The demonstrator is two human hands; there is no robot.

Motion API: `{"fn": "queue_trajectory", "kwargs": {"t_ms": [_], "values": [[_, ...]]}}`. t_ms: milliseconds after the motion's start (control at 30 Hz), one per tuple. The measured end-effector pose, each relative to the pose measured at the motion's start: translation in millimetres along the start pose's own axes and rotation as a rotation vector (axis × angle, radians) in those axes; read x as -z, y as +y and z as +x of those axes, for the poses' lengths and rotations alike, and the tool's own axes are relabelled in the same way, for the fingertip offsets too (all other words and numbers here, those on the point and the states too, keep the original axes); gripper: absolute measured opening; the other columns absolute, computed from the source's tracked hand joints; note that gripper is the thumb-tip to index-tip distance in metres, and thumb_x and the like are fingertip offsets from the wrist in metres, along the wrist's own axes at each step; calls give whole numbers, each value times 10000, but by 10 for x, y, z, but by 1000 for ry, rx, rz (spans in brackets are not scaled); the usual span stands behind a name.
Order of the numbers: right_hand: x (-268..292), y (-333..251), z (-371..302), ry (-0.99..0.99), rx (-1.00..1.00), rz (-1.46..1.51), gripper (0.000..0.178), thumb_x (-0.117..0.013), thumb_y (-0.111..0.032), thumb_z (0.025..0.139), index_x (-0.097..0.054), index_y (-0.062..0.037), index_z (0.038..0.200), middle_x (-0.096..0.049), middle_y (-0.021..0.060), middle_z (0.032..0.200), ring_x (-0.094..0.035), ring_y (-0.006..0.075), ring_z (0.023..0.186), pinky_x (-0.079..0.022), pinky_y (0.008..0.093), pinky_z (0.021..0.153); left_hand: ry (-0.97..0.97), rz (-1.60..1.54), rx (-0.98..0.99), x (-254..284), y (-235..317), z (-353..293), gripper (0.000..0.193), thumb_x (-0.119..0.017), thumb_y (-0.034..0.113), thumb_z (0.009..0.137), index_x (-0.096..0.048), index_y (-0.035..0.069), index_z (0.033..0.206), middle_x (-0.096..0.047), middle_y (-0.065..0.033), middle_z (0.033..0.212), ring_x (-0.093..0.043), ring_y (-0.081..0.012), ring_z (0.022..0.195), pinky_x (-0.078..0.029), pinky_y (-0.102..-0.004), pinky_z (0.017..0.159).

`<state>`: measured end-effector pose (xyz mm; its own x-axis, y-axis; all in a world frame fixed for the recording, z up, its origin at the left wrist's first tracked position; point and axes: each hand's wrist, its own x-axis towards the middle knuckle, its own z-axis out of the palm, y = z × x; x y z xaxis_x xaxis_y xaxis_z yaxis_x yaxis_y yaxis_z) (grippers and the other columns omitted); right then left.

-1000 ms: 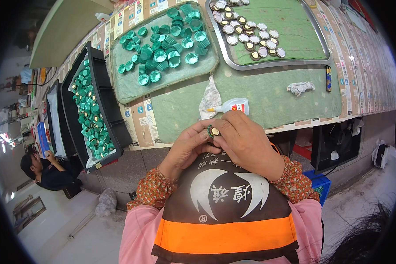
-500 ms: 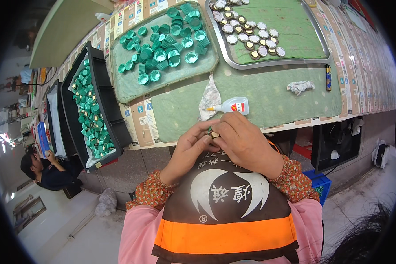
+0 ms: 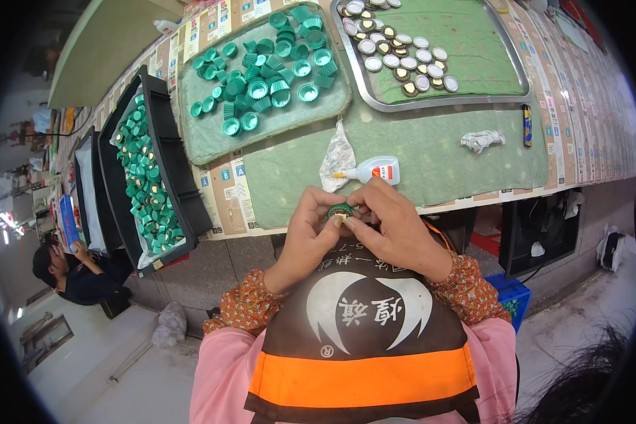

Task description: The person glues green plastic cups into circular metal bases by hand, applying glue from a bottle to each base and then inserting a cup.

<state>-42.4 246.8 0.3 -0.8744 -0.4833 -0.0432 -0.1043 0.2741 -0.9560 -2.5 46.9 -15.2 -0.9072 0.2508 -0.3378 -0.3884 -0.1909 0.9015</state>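
Above my lap, just before the table edge, my left hand [image 3: 305,232] and my right hand [image 3: 397,227] meet around one small green fluted cup [image 3: 339,210]. Fingers of both hands pinch it; a dark rim and a pale yellowish face show between the thumbs. Beyond them a white squeeze bottle with an orange nozzle [image 3: 379,170] lies on its side, its tip over a crumpled speckled cloth [image 3: 337,157]. A tray [image 3: 191,134] at the back left bears many loose green fluted cups. Dark-rimmed round discs with white or yellowish faces lie in a metal-rimmed tray [image 3: 431,104].
Left of the table stands a black crate [image 3: 184,152] full of green cups with pale pieces. A crumpled white rag [image 3: 483,140] and a dark blue tube [image 3: 527,125] lie at the right. A blue crate [image 3: 510,300] sits below. Another person [image 3: 85,272] is at far left.
My hands have turned and spread slightly around the green cup, so more of its fluted side shows. My right hand has shifted its grip, thumb now at the pale face. The trays have not moved.
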Motion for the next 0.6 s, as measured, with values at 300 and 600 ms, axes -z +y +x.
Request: {"fn": "queue_trajectory", "kwargs": {"t_ms": [300, 600], "values": [[-83, 82, 22, -77, -310, 246, 222, -729, -126, 891, -568, -6, 986, -623, 45, 758, -581, 105, 646, -466, 312, 570, -11, -146, 157, 104, -63, 15, 205, -529, 56, 1037, -435, 20, 1216, -617, -131, 1128, -671, -157, 989, -606, -305, 841], [-294, 239, -11, 14, -320, 586, 226, -729, -98, 897, -532, -2, 951, -639, 19, 705, -596, 42, 628, -465, 233, 536, 67, -51, 3, -33, -147, 5, 180, -539, 31, 997, -442, 46, 1148, -622, -71, 995, -631, -86, 844, -550, -227, 696]]}}
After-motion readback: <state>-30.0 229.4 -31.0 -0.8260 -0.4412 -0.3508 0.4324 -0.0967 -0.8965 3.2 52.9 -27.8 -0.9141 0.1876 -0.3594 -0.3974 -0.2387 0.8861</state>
